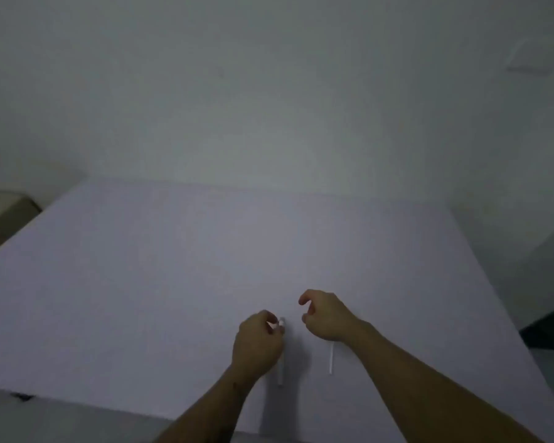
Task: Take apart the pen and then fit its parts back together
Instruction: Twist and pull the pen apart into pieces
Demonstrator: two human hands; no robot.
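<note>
A white pen barrel (281,362) lies lengthwise on the pale table (173,266), near its front edge. My left hand (258,342) rests over the barrel, fingertips pinched on a small white piece (281,322) at its far end. A thin white refill (331,358) lies a little to the right, its far end hidden under my right hand (327,314). My right hand hovers above the table with curled, parted fingers and nothing in them.
The table's left edge runs diagonally past a beige object (4,212) at the far left. A dark object (550,330) sits beyond the table's right edge. A plain white wall stands behind. The picture is dim and blurred.
</note>
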